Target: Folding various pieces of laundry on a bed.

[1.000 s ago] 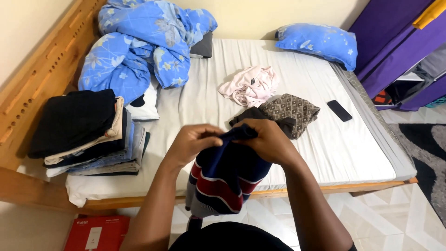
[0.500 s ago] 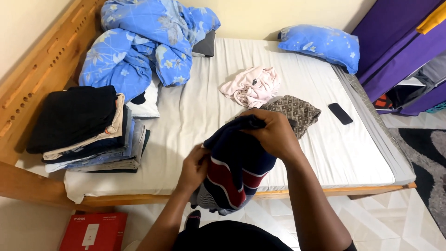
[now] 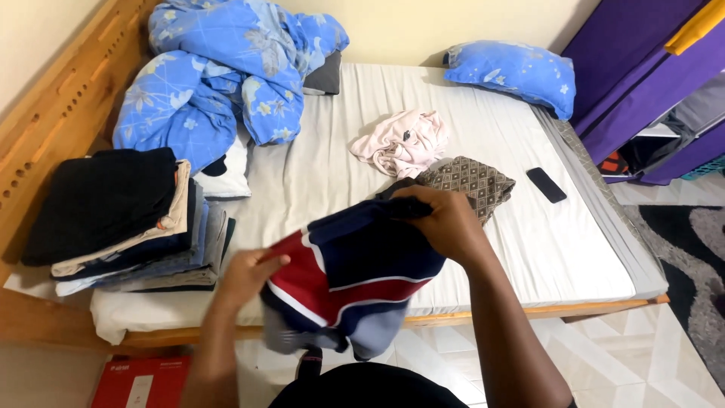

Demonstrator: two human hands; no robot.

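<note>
Navy-and-red striped garment [image 3: 355, 276] hanging mid-frame over the bed edge | right hand [image 3: 445, 223] pinching its top, left hand [image 3: 245, 276] gripping its lower-left corner | risk: loose fabric is sagging, could slip floorward, missing the folded stack [image 3: 121, 219] at left.

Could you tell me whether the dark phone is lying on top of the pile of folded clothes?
No, the phone lies on the bare sheet near the right edge of the bed, far from the folded pile.
</note>
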